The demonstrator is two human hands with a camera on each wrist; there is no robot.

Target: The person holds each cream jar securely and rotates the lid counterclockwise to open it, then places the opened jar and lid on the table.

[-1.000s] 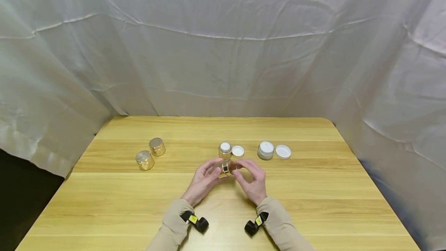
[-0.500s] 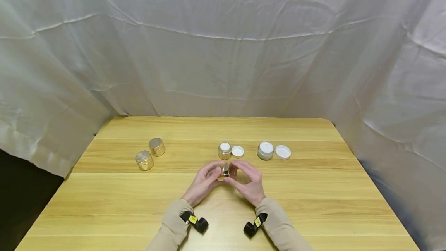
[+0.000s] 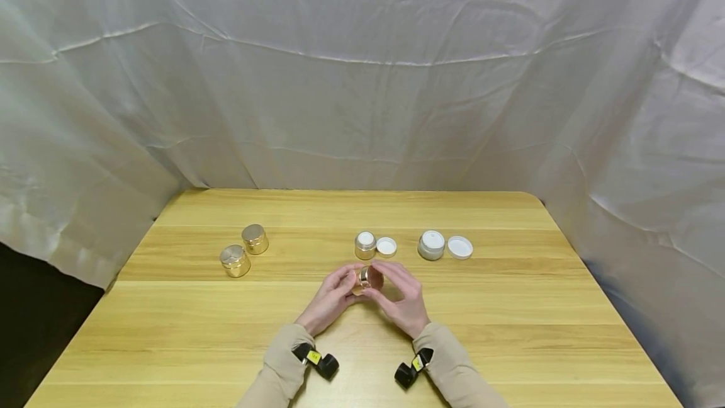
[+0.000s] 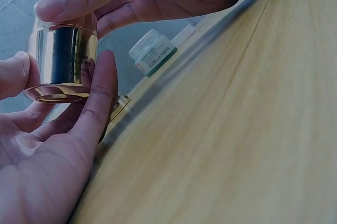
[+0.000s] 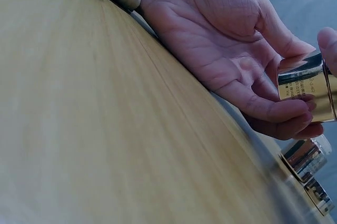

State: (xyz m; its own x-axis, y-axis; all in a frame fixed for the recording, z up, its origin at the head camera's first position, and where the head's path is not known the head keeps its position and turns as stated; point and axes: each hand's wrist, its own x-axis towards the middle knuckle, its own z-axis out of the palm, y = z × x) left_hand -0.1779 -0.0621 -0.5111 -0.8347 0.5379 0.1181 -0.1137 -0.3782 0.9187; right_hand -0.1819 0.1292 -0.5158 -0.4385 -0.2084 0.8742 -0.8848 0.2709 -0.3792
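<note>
Just in front of the person, in the head view, both hands hold a shiny gold cosmetic jar [image 3: 369, 278] tipped on its side. The left hand [image 3: 327, 302] grips one end; its thumb and fingers wrap the gold wall [image 4: 63, 60] in the left wrist view. From the other side the right hand [image 3: 404, 306] pinches the opposite end between thumb and fingers. Small dark print shows on the gold jar [image 5: 297, 84] in the right wrist view, with the right hand [image 5: 226, 50] curled about it. Fingers hide part of the jar.
Behind the hands stand a lidless gold jar [image 3: 365, 249] with a white lid [image 3: 387, 246] beside it, and a frosted jar [image 3: 432, 249] with its white lid [image 3: 460, 247]. Two lidded gold jars [image 3: 235, 264] stand at left on the wooden table [image 3: 170, 332]. Grey cloth [image 3: 362, 112] hangs behind.
The right hand has shifted slightly left, and its fingers have closed in around the jar's end. The jar has tilted a little between the hands; the left hand has hardly moved.
</note>
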